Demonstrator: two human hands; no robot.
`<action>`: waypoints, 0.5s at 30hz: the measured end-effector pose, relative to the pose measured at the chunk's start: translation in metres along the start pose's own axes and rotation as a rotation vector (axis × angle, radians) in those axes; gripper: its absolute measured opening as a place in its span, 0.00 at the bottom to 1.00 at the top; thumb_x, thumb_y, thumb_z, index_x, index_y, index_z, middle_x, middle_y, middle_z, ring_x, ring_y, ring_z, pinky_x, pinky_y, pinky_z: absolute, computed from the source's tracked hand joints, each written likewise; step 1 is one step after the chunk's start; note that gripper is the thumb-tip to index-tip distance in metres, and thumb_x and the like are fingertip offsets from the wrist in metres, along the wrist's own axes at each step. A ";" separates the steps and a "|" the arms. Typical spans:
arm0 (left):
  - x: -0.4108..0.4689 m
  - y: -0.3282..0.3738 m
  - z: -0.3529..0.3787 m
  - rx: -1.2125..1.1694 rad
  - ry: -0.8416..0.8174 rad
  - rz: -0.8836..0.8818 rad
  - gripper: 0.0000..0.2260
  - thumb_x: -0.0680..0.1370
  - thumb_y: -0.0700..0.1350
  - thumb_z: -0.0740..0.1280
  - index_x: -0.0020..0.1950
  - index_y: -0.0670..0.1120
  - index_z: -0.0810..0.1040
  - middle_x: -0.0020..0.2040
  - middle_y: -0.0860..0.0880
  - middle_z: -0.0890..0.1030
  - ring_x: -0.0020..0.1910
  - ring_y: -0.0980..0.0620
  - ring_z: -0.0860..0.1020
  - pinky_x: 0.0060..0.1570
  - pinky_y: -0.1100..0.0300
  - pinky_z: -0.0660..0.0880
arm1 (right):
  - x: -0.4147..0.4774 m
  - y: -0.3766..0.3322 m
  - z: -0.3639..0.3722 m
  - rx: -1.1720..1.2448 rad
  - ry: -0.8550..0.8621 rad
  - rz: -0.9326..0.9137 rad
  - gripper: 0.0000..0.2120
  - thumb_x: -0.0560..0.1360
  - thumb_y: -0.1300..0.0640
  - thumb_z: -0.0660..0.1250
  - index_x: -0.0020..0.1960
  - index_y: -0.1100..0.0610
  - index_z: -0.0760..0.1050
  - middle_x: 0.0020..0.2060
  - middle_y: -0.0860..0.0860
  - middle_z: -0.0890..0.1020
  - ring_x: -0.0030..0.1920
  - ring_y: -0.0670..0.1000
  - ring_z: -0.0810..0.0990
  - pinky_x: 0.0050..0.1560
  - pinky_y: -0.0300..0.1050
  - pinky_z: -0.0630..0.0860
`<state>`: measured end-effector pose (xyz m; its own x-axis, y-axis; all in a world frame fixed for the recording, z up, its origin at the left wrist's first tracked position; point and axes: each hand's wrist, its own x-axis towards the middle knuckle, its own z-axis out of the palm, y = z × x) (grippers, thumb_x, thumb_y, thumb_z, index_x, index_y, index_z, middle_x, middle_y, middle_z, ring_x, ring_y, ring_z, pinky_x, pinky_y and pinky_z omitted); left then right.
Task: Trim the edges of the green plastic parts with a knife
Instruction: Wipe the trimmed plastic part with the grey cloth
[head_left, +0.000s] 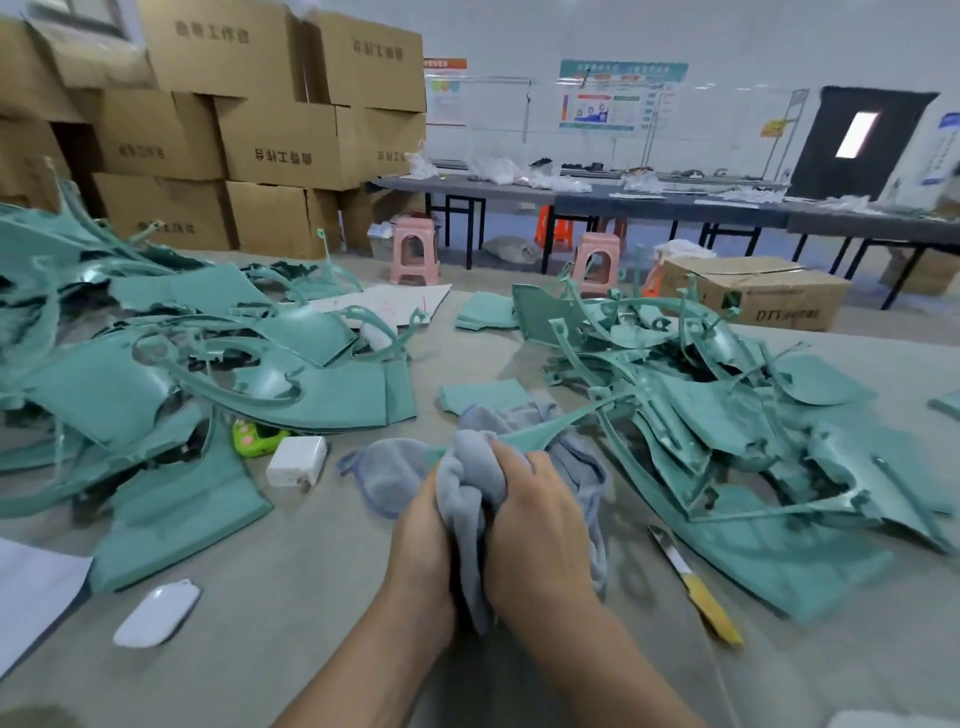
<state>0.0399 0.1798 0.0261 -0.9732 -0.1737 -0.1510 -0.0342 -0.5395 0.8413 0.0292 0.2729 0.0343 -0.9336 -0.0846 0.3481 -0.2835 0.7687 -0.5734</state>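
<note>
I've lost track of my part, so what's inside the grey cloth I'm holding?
A green plastic part pokes out of the grey cloth that the left hand and right hand grip; its wrapped end is hidden.

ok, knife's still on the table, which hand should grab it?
Right, probably. The knife lies right of the right hand, yellow handle toward the person. The left hand is farther off and would have to cross over. Both hands now grip the grey cloth.
</note>
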 end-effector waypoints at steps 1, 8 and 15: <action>0.000 -0.003 0.000 0.040 0.010 0.044 0.17 0.85 0.51 0.58 0.46 0.49 0.83 0.39 0.49 0.85 0.40 0.50 0.83 0.40 0.56 0.79 | 0.007 -0.001 0.004 -0.003 0.007 0.031 0.19 0.80 0.51 0.60 0.70 0.41 0.70 0.55 0.46 0.75 0.57 0.51 0.76 0.55 0.47 0.73; 0.003 -0.007 0.009 -0.017 0.158 0.036 0.08 0.71 0.42 0.65 0.32 0.46 0.79 0.32 0.42 0.76 0.32 0.45 0.76 0.32 0.53 0.74 | 0.047 0.000 -0.001 -0.120 0.027 0.161 0.10 0.81 0.54 0.55 0.59 0.51 0.72 0.53 0.51 0.74 0.52 0.59 0.78 0.44 0.51 0.68; 0.003 -0.004 0.000 0.369 0.245 0.244 0.17 0.73 0.32 0.64 0.27 0.48 0.72 0.25 0.50 0.69 0.27 0.52 0.67 0.26 0.60 0.65 | 0.069 -0.007 0.005 -0.328 -0.006 0.175 0.08 0.82 0.57 0.55 0.59 0.54 0.69 0.58 0.52 0.75 0.53 0.58 0.81 0.38 0.48 0.65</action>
<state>0.0369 0.1819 0.0222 -0.8822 -0.4708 -0.0070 0.0664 -0.1392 0.9880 -0.0347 0.2584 0.0583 -0.9633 0.0629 0.2608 -0.0352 0.9341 -0.3553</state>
